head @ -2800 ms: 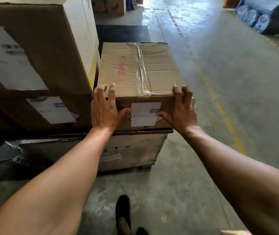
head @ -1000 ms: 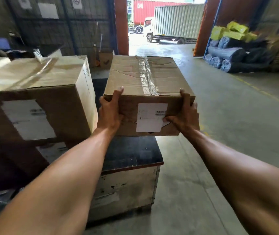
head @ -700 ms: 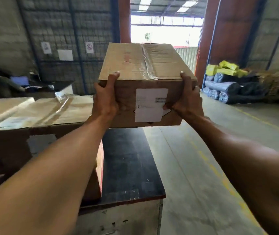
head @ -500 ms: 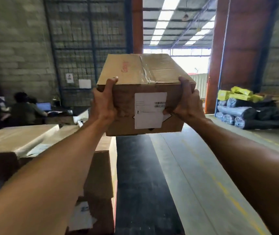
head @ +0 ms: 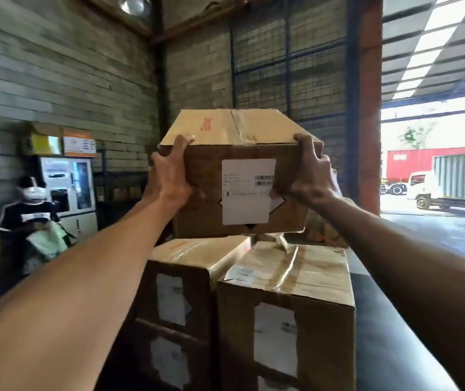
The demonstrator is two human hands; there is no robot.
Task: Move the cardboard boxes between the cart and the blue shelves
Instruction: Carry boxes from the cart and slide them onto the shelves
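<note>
I hold a taped cardboard box (head: pixel 211 193) with a white label and red lettering out in front of me at arm's length. My left hand (head: pixel 170 173) grips its near left corner, fingers curled over the top edge. My right hand (head: pixel 311 172) grips the near right corner the same way. The box hangs just above a stack of larger taped cardboard boxes, one on the left (head: pixel 186 266) and one on the right (head: pixel 296 300), each with white labels on the near face.
A seated person (head: pixel 28 218) in a mask is at the left beside a white cabinet (head: pixel 69 190). A brick wall with a blue frame (head: pixel 289 57) stands behind. A dark black surface (head: pixel 378 320) runs along the right. The open doorway shows a truck (head: pixel 451 182).
I lifted the box off the low black-topped crate, raised it and swung it left. It now hangs above the stacked boxes, with both hands gripping the same corners.
</note>
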